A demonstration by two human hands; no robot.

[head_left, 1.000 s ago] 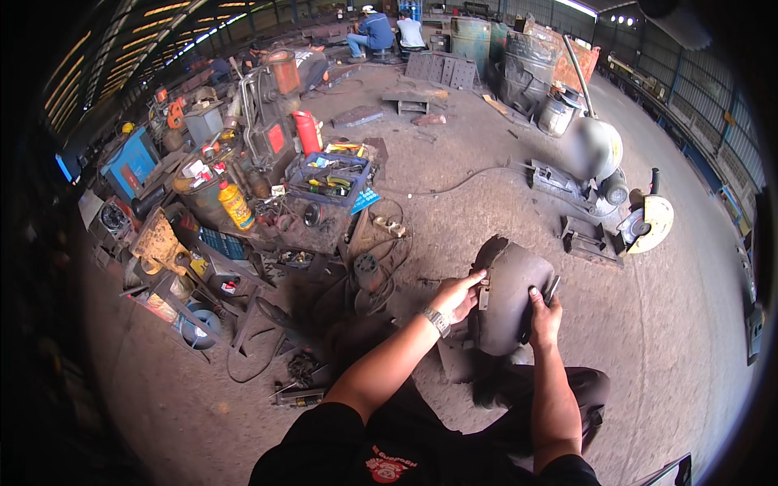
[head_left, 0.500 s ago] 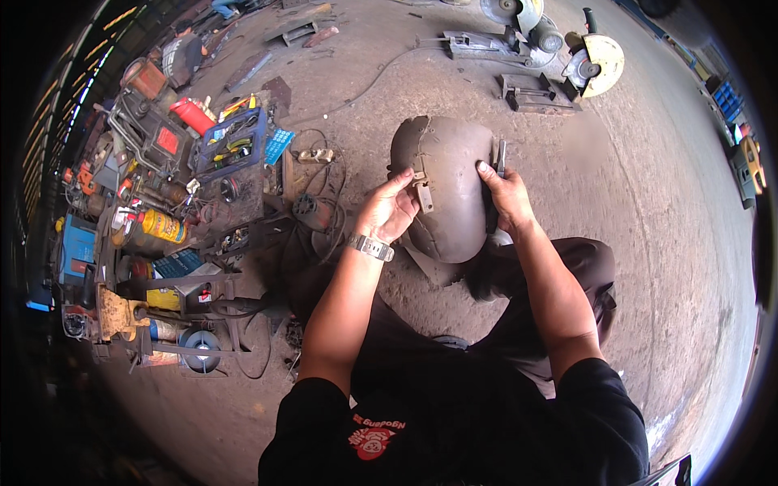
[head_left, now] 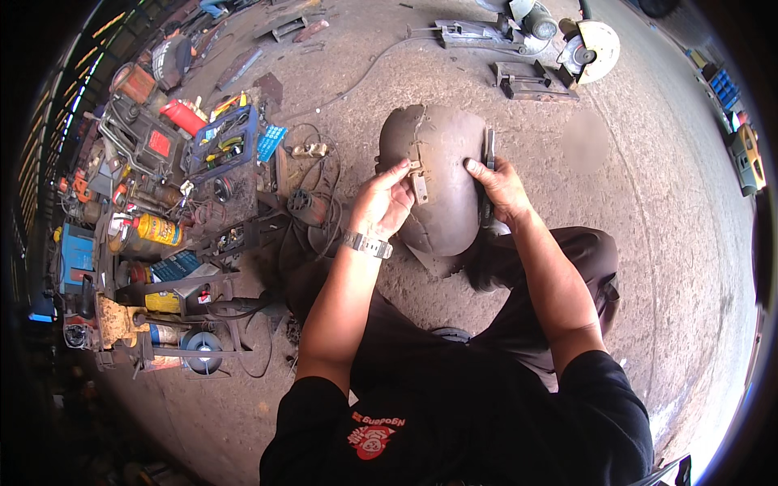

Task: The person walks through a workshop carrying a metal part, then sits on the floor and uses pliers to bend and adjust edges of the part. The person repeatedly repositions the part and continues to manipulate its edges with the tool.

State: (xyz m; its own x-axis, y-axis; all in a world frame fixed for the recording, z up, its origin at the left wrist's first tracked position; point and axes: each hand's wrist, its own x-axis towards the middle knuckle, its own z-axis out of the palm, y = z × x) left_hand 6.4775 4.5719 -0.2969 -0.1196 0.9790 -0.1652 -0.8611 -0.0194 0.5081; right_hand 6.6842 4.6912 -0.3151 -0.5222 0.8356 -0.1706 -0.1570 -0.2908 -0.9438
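A rounded, curved steel piece (head_left: 455, 182) with a rough seam stands upright between my knees. A small metal bracket (head_left: 420, 188) sits on its seam. My left hand (head_left: 383, 202), with a watch at the wrist, has its thumb and fingertips closed on the bracket's upper end. My right hand (head_left: 500, 188) grips the right edge of the steel piece, thumb on its face and fingers behind, hidden. A narrow dark metal bar (head_left: 489, 146) stands upright along that edge, beside the right hand; whether the hand holds it too, I cannot tell.
To the left lie a blue tool case (head_left: 223, 142), a yellow can (head_left: 160, 229), a wire spool (head_left: 200, 350) and cables. Far right stand a cut-off saw (head_left: 590, 53) and a steel frame (head_left: 531, 83). Another person (head_left: 172, 58) is at the far left.
The steel piece and both hands appear slightly further left and up in the picture, as does much of the surroundings. Both hands keep about the same hold.
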